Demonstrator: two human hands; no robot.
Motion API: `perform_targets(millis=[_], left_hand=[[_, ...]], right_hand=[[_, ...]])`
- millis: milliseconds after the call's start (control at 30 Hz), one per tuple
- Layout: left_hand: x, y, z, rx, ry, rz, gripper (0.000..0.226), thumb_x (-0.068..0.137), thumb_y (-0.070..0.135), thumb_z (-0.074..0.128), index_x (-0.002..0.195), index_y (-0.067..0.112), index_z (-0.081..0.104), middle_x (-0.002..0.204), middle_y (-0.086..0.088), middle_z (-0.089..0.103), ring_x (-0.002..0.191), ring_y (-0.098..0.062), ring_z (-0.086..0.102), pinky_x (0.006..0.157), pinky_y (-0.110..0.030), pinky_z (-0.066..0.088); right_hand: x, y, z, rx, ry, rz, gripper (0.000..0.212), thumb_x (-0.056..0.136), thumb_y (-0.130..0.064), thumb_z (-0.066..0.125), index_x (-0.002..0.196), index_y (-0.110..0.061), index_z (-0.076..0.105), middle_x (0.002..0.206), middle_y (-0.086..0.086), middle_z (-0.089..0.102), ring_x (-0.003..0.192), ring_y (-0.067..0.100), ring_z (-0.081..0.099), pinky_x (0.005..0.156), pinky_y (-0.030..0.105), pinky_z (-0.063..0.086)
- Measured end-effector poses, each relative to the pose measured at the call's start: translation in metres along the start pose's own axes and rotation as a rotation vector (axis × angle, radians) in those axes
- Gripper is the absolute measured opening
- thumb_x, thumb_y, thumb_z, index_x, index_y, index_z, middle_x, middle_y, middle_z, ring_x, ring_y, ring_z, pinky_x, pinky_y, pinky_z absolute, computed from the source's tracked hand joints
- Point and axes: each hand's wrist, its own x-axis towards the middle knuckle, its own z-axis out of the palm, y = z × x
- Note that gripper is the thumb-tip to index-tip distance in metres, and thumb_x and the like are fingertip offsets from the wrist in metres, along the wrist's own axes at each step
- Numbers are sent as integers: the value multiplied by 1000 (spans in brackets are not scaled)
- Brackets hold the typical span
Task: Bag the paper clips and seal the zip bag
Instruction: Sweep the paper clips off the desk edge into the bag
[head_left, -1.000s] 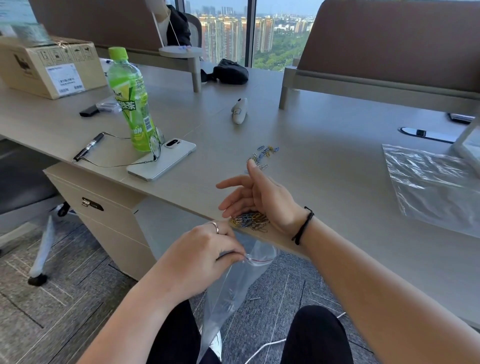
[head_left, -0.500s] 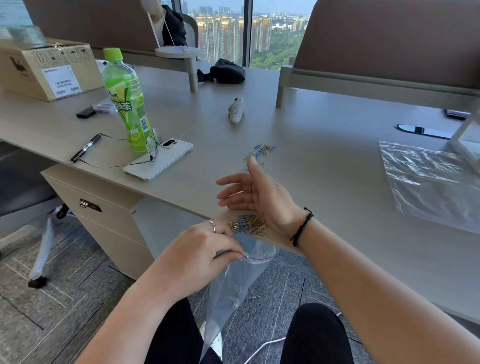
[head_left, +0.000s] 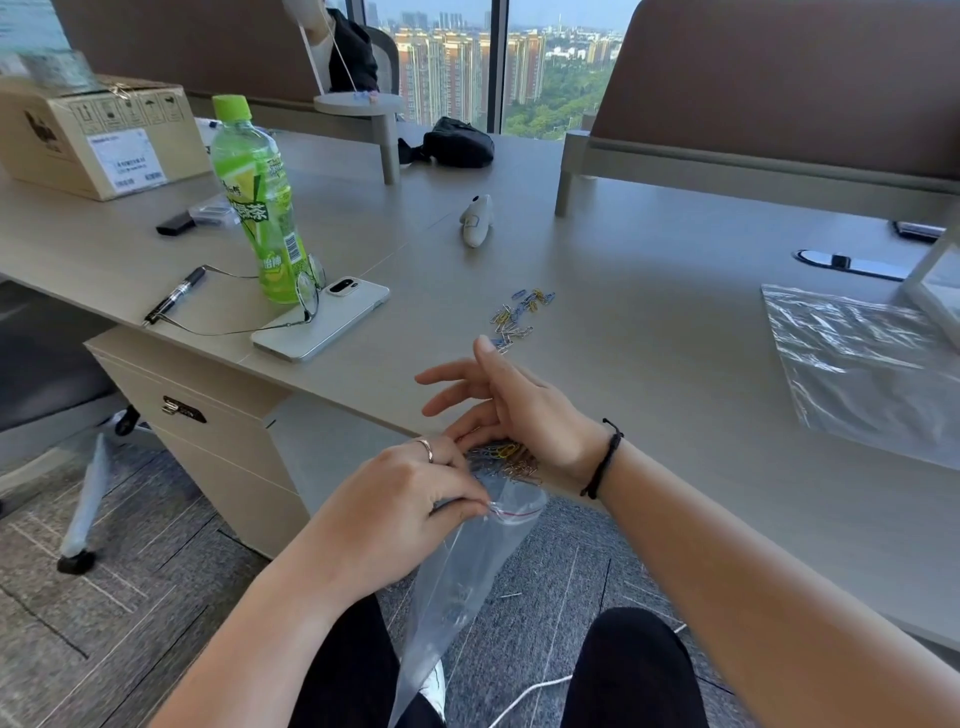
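At the near edge of the desk (head_left: 649, 322), the person works seated, knees under the overhang. Largest of the loose things is a spare clear bag (head_left: 862, 364), lying flat and apparently empty at the far right, well apart from the work. Next in size is the zip bag (head_left: 467, 561), which hangs below the desk edge with its red-lined mouth just under the rim, so clips can be swept straight off the top into it. Whether any have dropped in yet is hard to tell through the plastic. The left hand (head_left: 400, 514) pinches the bag's lip between thumb and fingers, holding the mouth open and steady. The right hand (head_left: 514, 410) lies on the desk with fingers spread and loose, gripping nothing; its edge is cupped behind a heap of paper clips (head_left: 506, 457) right at the desk edge, likely to push them over into the opening. Smallest is 1 further scatter of clips (head_left: 519, 314) lying beyond the fingertips, not yet gathered
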Motion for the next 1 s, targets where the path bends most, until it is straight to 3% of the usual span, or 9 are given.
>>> perform_targets(millis=[100, 267, 367, 500, 600, 1000], left_hand=[[1, 2, 3, -10, -1, 3, 12, 87, 37, 67, 91, 33, 77, 88, 17, 63, 81, -1, 62, 69, -36, 54], [3, 2, 5, 10, -10, 15, 8, 87, 34, 70, 93, 34, 76, 89, 20, 61, 82, 0, 60, 69, -34, 54], [3, 3, 6, 17, -11, 5, 10, 87, 37, 67, 93, 35, 75, 89, 20, 61, 81, 1, 60, 68, -32, 54], [2, 2, 7, 17, -14, 0, 11, 87, 39, 66, 94, 37, 74, 89, 20, 61, 80, 0, 60, 67, -34, 54], [3, 2, 8, 15, -12, 7, 11, 88, 40, 64, 94, 37, 74, 88, 17, 63, 79, -2, 61, 66, -35, 54], [5, 5, 6, 4, -14, 20, 16, 88, 38, 65, 91, 30, 78, 87, 13, 64, 82, -7, 63, 70, -36, 54]], right_hand=[[-4, 1, -3, 5, 35, -5, 67, 92, -65, 28, 119, -18, 68, 119, 21, 65, 81, 28, 66, 73, 30, 56], [-7, 1, -9, 93, 174, -9, 66, 98, -62, 29, 113, -12, 69, 113, 22, 67, 76, 34, 68, 65, 38, 56], [-8, -1, -14, 90, 280, -23, 60, 99, -57, 34, 108, -9, 69, 110, 25, 68, 78, 34, 69, 73, 45, 56], [-12, 2, -22, 85, 386, -37, 51, 101, -50, 38, 101, -11, 70, 103, 22, 71, 93, 34, 72, 94, 51, 52], [-14, 5, -15, 104, 339, -24, 52, 101, -52, 35, 101, -16, 72, 104, 18, 71, 103, 32, 70, 98, 45, 51], [-13, 3, 9, 271, 209, 26, 61, 101, -55, 29, 108, -9, 67, 96, 19, 67, 86, 29, 67, 79, 36, 55]])
